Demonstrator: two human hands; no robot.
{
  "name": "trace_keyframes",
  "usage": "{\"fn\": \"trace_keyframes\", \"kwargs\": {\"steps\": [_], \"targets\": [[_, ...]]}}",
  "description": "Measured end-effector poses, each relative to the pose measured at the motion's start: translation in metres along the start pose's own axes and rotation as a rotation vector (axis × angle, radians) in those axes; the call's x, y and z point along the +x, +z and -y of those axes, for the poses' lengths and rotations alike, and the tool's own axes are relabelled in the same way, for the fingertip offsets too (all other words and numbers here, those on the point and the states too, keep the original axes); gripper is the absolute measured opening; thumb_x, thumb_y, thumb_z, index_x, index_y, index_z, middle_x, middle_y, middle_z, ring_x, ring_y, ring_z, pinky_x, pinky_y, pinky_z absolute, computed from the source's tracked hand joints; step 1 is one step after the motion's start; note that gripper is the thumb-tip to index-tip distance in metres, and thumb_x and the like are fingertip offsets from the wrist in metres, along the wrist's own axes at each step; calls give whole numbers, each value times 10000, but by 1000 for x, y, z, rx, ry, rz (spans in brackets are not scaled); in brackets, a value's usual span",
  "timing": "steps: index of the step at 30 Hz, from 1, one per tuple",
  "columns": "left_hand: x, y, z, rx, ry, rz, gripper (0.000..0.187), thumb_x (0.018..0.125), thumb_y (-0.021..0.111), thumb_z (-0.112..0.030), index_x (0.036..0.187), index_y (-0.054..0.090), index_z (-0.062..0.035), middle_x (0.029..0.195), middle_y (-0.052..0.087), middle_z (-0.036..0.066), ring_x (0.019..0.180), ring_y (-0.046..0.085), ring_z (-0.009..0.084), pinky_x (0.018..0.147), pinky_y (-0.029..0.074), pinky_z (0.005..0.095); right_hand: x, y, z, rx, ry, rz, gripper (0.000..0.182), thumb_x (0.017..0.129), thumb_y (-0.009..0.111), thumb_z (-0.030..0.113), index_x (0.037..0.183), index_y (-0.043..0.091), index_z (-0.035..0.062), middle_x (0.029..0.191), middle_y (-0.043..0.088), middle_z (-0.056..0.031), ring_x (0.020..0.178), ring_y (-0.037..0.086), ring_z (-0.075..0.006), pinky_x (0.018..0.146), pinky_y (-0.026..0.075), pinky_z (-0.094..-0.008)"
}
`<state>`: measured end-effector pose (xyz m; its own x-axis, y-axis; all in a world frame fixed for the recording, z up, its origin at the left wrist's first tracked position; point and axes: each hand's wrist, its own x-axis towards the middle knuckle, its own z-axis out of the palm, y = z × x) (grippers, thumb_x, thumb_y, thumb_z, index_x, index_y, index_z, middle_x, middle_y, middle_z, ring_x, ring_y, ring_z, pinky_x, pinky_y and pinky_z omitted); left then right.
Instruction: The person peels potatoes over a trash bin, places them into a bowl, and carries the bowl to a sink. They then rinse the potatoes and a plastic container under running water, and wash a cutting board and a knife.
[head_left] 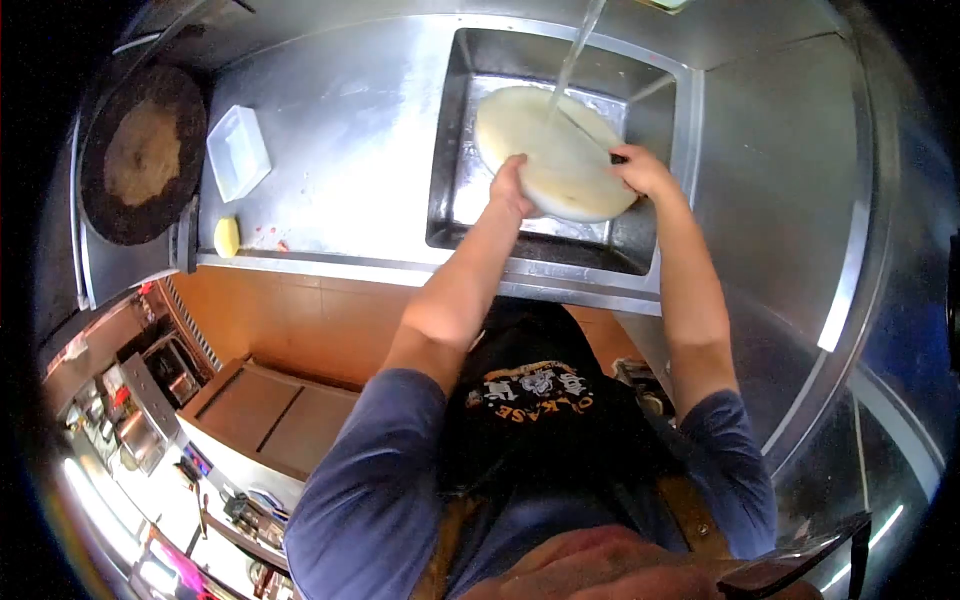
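A round, cream-coloured cutting board is held tilted inside the sink, with a stream of water falling onto it. My left hand is closed on the board's near left edge. At the right edge, my right hand is closed around a dark handle, and its fingers also reach the board. From that handle a thin blade seems to lie along the board's face, so it looks like a knife. Part of the blade blends into the wet surface.
The steel sink has a raised rim. On the counter to the left are a white plastic tub, a yellow sponge-like piece and small reddish scraps. A dark round pan-like thing stands at far left. Steel walls close in the right.
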<state>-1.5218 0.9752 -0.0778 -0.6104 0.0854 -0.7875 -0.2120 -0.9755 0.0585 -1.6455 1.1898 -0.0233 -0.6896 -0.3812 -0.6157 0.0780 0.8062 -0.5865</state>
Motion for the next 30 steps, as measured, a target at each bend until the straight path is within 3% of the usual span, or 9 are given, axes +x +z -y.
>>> {"fn": "trace_keyframes", "kwargs": {"steps": [1,3,6,8,14,18,20,26,30], "targets": [[10,0,-4,88,-3,-18,485,879,537,-178,1310,424,14,1283,524,203,1174,514,387,1018,397,553,-24,-8,-7,225,100,12,421,791,656,165,1186,615,28,858,666,-126,665,621,-180,568,485,-325],[26,6,-10,182,27,-25,488,882,512,-221,1316,429,-15,1304,516,199,1183,508,396,1040,371,563,-80,-15,-7,304,148,-139,425,808,660,115,1213,586,11,814,603,-73,597,541,-105,498,437,-275],[44,6,-19,269,60,1,457,852,532,-184,1273,472,-16,1267,542,205,1159,522,406,1047,376,552,-124,12,-37,631,78,-377,412,850,607,61,1256,557,16,721,564,-35,565,528,-102,475,410,-256],[26,23,-21,283,279,-240,431,802,582,-92,1210,505,26,1184,574,211,1106,555,390,995,433,533,-148,27,-47,720,77,-376,414,860,609,56,1268,548,19,749,569,-29,575,529,-99,480,414,-252],[0,34,-55,543,464,-304,545,671,689,-28,1165,502,106,1076,598,235,964,623,361,833,531,485,-188,46,-52,906,56,-342,469,874,615,42,1324,488,3,852,589,-50,629,546,-110,512,431,-250],[-82,55,-38,726,654,-341,496,683,694,-45,1120,499,87,1031,608,210,940,619,335,806,534,461,-193,55,-50,969,-27,-372,476,882,603,43,1339,476,0,858,598,-48,635,549,-106,515,427,-246],[-134,64,-32,833,682,-291,510,747,651,-40,1195,444,91,1114,581,233,978,622,368,829,532,534,-191,62,-51,1037,-69,-344,467,883,606,50,1331,485,-3,863,601,-49,640,553,-104,518,429,-246],[-229,49,-98,907,804,-269,361,800,653,-111,1075,529,87,1035,613,205,885,630,291,803,534,402,-178,72,-56,1020,-149,-311,441,889,617,71,1311,510,-3,871,602,-43,658,569,-103,529,438,-241],[-293,10,-136,872,898,-233,418,829,647,-156,1163,539,73,1106,615,214,967,628,303,863,523,388,-181,68,-49,981,-134,-315,442,891,618,75,1319,515,34,882,605,-30,658,568,-101,528,445,-235]]}}
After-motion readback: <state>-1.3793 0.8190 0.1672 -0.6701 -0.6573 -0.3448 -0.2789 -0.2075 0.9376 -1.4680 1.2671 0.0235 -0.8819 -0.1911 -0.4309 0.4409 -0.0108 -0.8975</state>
